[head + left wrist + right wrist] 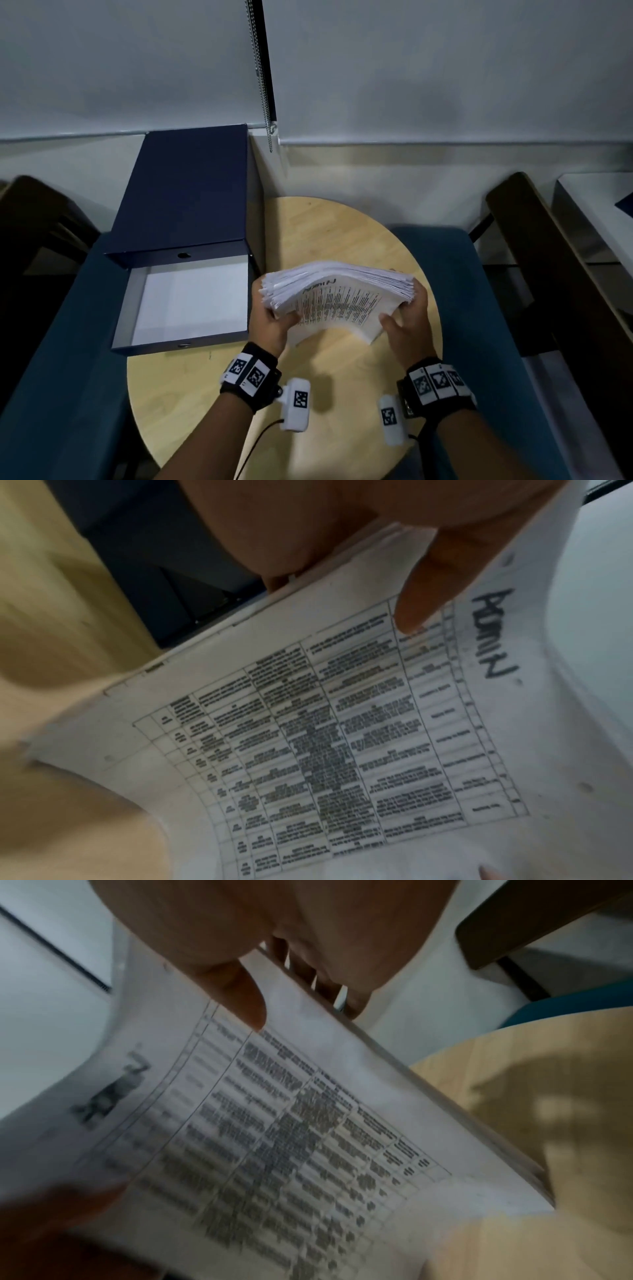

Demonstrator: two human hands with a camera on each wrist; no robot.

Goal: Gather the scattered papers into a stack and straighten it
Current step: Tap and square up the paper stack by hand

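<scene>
A thick stack of white papers (337, 301) stands tilted on its lower edge on the round wooden table (342, 380), its upper edges fanned and uneven. The front sheet carries a printed table and the handwritten word "ADMIN" (493, 634). My left hand (270, 320) grips the stack's left side, thumb on the front sheet (416, 601). My right hand (409, 317) grips the right side, thumb on the front (240, 996) and fingers curled behind the edge. The stack (274, 1137) bows between the two hands.
An open dark blue file box (186, 301) with a white inside lies to the left, its lid (185, 192) raised behind it. Teal chairs (479, 308) flank the table. A bead chain (262, 78) hangs at the wall behind.
</scene>
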